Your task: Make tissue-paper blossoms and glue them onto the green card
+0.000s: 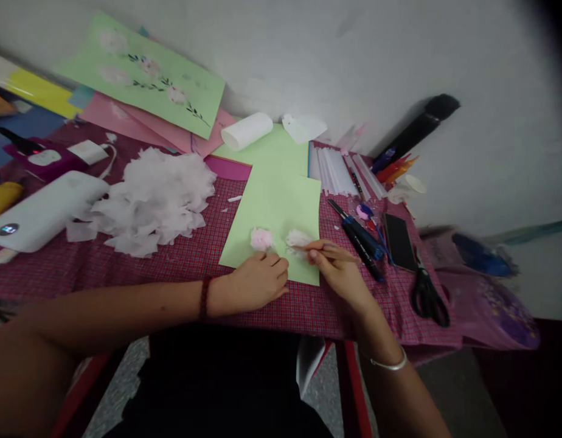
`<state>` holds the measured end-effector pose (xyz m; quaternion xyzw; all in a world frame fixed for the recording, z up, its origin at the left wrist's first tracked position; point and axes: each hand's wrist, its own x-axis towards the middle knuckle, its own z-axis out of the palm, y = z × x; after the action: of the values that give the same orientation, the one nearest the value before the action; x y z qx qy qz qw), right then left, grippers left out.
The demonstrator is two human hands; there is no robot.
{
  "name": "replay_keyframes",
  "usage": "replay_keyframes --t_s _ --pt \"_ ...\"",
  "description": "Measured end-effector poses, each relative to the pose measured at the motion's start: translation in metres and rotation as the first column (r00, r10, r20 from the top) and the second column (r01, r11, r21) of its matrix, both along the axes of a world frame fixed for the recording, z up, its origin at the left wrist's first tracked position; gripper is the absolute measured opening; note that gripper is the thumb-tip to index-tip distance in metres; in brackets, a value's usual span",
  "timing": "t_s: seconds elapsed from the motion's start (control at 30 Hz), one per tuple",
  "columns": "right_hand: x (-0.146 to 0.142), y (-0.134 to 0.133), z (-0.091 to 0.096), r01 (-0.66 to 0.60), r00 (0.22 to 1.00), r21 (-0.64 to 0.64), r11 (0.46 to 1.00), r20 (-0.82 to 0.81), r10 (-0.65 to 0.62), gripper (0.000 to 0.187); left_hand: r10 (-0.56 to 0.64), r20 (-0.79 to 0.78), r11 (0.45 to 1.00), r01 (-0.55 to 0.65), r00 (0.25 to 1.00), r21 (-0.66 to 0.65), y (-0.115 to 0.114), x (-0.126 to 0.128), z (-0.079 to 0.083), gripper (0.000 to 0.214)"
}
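A sheet of light green paper [281,207] lies in front of me, carrying a pale pink tissue-paper flower [261,238] and a white tissue-paper piece [297,238] to its right. My left hand [256,283] rests palm down on the paper's lower edge, fingers loosely bent and apart, fingertips close below the pink flower. Between the thumb and fingers of my right hand [340,271] is a thin brown stick [338,252], perhaps a brush handle. Its tip points left at the white piece; whether it touches is too blurred to tell.
Left of the paper lies a heap of white tissue pieces [157,198], beside a white power bank [44,210]. To the right are a cutter [338,208], a black marker [363,249], a phone [399,241] and scissors [427,295]. A flower picture [148,79] leans on the wall.
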<state>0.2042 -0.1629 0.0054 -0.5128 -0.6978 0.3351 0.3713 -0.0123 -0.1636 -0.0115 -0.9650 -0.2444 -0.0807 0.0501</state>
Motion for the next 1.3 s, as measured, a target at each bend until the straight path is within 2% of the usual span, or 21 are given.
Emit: replay_keyframes --t_s 0.13,0.27,0.4,0.47,0.57,0.67,0.77,0.9,1.07,1.2,1.3 --pt "0.014 0.011 -0.003 0.084 0.992 -0.069 0.994 -0.087 -0.09 0.016 -0.005 -0.005 0.999 0.004 1.0 -0.036 0.002 0.0 0.002 0.026" --pt "0.019 0.012 -0.01 0.086 0.969 -0.173 0.981 -0.215 -0.123 0.014 0.023 0.027 0.996 -0.02 0.999 -0.087 0.006 0.002 -0.001 0.029" --pt "0.02 0.007 -0.012 0.048 0.95 -0.168 0.985 -0.295 -0.097 0.013 0.047 0.046 0.991 -0.041 0.998 -0.124 0.008 0.003 -0.002 0.033" --pt "0.02 0.003 -0.011 0.02 0.966 -0.15 0.988 -0.252 -0.058 0.012 0.035 0.034 0.995 -0.031 0.999 -0.091 0.006 0.003 -0.002 0.031" --pt "0.017 -0.001 -0.009 0.016 0.997 -0.103 0.995 -0.078 -0.024 0.014 0.009 0.023 0.999 -0.008 1.0 -0.039 -0.001 0.0 -0.003 0.027" --pt "0.015 -0.003 -0.009 0.061 0.998 -0.03 0.998 0.011 -0.061 0.016 0.014 0.029 0.998 -0.012 0.999 -0.057 -0.007 -0.003 -0.002 0.024" --pt "0.014 -0.003 -0.013 0.149 0.988 -0.014 0.989 -0.047 -0.15 0.014 0.022 0.035 0.996 -0.019 0.999 -0.086 -0.009 -0.004 -0.003 0.023" --pt "0.013 -0.001 -0.018 0.212 0.963 -0.062 0.975 -0.157 -0.219 0.012 0.027 0.033 0.995 -0.023 0.999 -0.1 -0.007 -0.003 -0.004 0.022" --pt "0.014 0.002 -0.02 0.184 0.965 -0.102 0.978 -0.172 -0.199 0.012 0.018 0.041 0.994 -0.014 0.999 -0.107 -0.004 -0.003 -0.005 0.021" --pt "0.018 0.001 -0.018 0.173 0.945 -0.102 0.98 -0.263 -0.195 0.011 0.018 0.024 0.995 -0.016 1.0 -0.102 -0.003 -0.003 -0.003 0.022" --pt "0.023 -0.002 -0.013 0.107 0.96 -0.109 0.988 -0.248 -0.131 0.015 0.01 0.01 0.995 -0.009 1.0 -0.096 -0.002 -0.002 -0.001 0.024"
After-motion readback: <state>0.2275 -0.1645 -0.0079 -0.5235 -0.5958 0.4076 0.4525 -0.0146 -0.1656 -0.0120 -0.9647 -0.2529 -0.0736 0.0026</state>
